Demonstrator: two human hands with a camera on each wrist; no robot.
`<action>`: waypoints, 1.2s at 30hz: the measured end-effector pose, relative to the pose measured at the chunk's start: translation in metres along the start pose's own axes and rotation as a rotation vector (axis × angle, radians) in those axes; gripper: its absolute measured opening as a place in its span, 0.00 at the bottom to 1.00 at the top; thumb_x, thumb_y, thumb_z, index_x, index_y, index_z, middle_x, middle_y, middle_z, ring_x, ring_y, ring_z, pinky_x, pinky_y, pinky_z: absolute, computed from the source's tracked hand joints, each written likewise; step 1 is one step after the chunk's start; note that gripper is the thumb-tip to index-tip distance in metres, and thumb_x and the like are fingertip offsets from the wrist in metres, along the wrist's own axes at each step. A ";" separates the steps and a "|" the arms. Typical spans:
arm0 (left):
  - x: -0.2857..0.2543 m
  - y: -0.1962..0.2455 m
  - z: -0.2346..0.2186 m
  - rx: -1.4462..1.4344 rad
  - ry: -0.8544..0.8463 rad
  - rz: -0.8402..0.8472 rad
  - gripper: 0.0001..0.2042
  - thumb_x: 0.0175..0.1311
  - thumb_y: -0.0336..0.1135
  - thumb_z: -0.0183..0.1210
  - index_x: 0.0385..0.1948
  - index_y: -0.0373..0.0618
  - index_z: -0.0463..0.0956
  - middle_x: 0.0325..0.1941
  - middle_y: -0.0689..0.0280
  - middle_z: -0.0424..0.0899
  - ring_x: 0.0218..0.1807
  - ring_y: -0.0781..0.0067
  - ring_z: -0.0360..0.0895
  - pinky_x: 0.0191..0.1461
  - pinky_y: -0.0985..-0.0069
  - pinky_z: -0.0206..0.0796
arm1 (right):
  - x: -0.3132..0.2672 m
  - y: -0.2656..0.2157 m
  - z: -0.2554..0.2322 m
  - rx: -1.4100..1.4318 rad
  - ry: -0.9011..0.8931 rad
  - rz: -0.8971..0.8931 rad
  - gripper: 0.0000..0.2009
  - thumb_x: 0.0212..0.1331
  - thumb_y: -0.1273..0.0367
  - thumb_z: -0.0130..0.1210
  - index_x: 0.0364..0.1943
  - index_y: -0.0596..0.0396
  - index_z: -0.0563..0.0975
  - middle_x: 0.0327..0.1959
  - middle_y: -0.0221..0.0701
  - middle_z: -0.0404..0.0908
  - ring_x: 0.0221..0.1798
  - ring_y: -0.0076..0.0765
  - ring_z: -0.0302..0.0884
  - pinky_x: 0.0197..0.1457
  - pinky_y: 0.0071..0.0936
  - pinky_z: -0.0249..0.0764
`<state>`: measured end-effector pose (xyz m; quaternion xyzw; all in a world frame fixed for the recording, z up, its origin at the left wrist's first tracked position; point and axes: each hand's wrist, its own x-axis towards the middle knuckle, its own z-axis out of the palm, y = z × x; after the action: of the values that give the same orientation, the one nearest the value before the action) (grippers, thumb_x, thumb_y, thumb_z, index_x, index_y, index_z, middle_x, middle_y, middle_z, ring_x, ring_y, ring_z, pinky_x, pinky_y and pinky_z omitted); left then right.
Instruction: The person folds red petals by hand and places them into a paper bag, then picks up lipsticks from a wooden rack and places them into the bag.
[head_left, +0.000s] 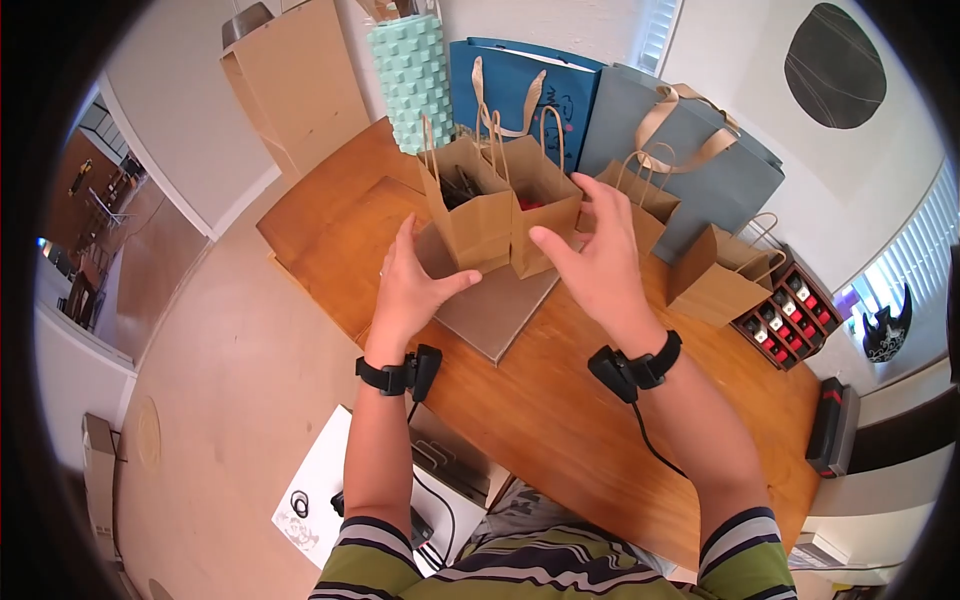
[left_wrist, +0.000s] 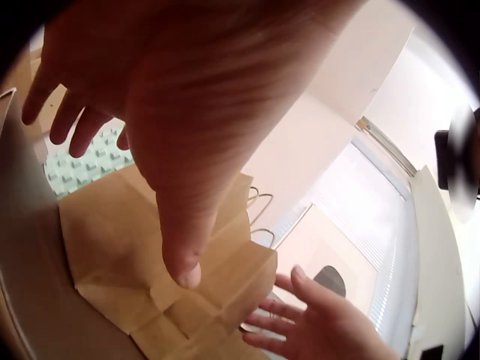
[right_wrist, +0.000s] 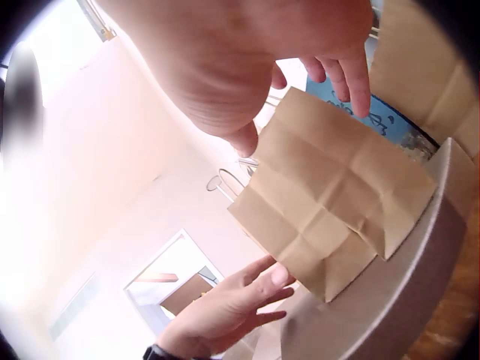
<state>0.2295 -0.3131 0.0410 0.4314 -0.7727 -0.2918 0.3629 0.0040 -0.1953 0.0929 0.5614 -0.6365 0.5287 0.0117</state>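
Observation:
Two brown paper bags with twisted handles stand side by side on a grey-brown board (head_left: 490, 325). Dark items show inside the left bag (head_left: 480, 238), and something red lies in the right bag (head_left: 545, 225). My left hand (head_left: 408, 290) is held to the left of the pair, fingers spread and thumb pointing toward the left bag's lower front. On the other side, my right hand (head_left: 608, 258) has its fingers apart, close by the right bag. Both palms face the bags, and neither hand grips anything. In the right wrist view, creased paper of a bag (right_wrist: 322, 187) sits between the hands.
Behind stand a mint textured container (head_left: 410, 80), a blue gift bag (head_left: 520, 80) and a large grey bag (head_left: 690, 150). Right of the board are two more brown bags, one nearer (head_left: 715, 275), and a wooden rack (head_left: 788, 315) of small items. The wooden table (head_left: 590, 400) ends at the left.

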 end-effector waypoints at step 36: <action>0.085 -0.005 0.015 -0.401 -0.401 -0.297 0.26 0.69 0.27 0.54 0.71 0.44 0.70 0.66 0.66 0.80 0.67 0.73 0.72 0.73 0.75 0.58 | 0.038 0.128 0.047 0.239 -0.346 0.316 0.29 0.54 0.70 0.58 0.64 0.61 0.76 0.56 0.48 0.86 0.60 0.52 0.83 0.65 0.37 0.74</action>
<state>0.1888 -0.3881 0.0549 0.3932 -0.6846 -0.5672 0.2345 -0.0758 -0.2787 0.0107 0.5343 -0.6418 0.4917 -0.2467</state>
